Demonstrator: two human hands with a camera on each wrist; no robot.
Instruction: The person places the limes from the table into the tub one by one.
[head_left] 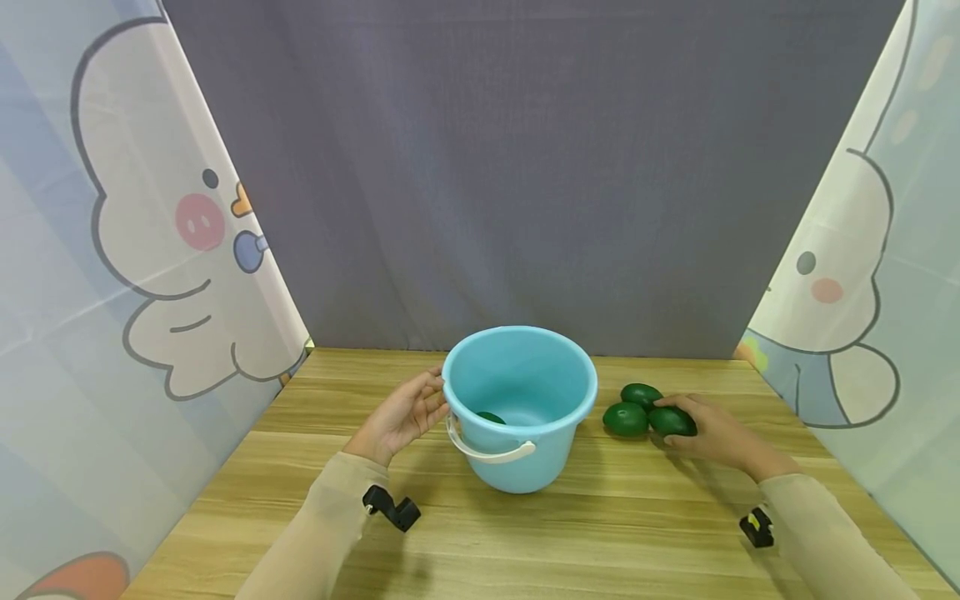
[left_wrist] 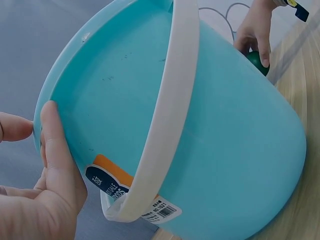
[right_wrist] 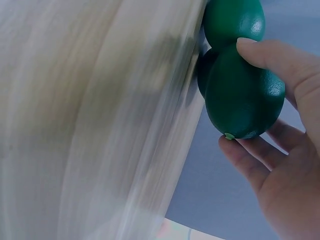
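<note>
A light blue bucket (head_left: pixel 558 446) stands upright on the table, its white handle (head_left: pixel 491 457) hanging down at the front. My left hand (head_left: pixel 405 414) is at the bucket's left rim; in the left wrist view its fingers hold the rim's edge from two sides. Part of a green avocado (head_left: pixel 491 417) shows inside the bucket. To the right, my right hand (head_left: pixel 708 429) grips a dark green avocado (right_wrist: pixel 245 97), thumb on one side and fingers round the other. Two more avocados, a front one (head_left: pixel 626 420) and a back one (head_left: pixel 640 395), lie right beside it.
The wooden table (head_left: pixel 600 542) runs back to a dark grey curtain (head_left: pixel 525 183). Cartoon-printed cloths hang on the left (head_left: pixel 150 233) and right (head_left: pixel 832 333). Black mounts are strapped to the left wrist (head_left: pixel 392 507) and right wrist (head_left: pixel 757 527).
</note>
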